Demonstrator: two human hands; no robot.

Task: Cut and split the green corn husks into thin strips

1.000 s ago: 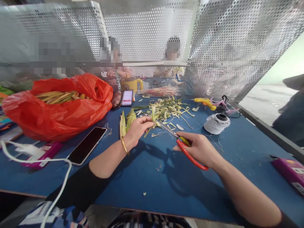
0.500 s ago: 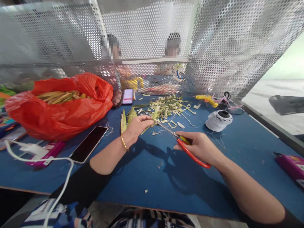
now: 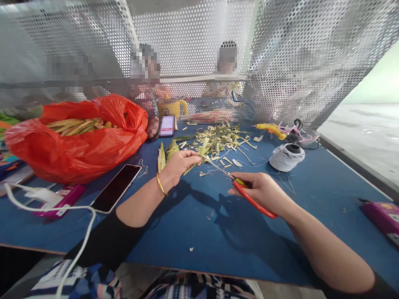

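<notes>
My left hand (image 3: 181, 162) is closed on a green leaf strip (image 3: 199, 154), pinching it just above the blue table (image 3: 193, 224). My right hand (image 3: 264, 192) grips red-handled scissors (image 3: 249, 198), whose blades (image 3: 218, 167) reach the strip at the left fingertips. A gold bangle sits on my left wrist. Behind the hands lies a pile of cut leaf scraps (image 3: 220, 139), and two folded leaf pieces (image 3: 165, 154) rest beside my left hand.
A red plastic bag (image 3: 77, 139) full of leaves lies at the left, a phone (image 3: 116, 187) in front of it, a white cable (image 3: 52, 207) and pink box nearby. A white thread spool (image 3: 286, 157) and yellow glue gun (image 3: 271, 131) are right. Perforated metal screens stand behind, people beyond.
Both hands stay nearly in place with the scissors at the strip. The dark shape at the far right edge has left the view.
</notes>
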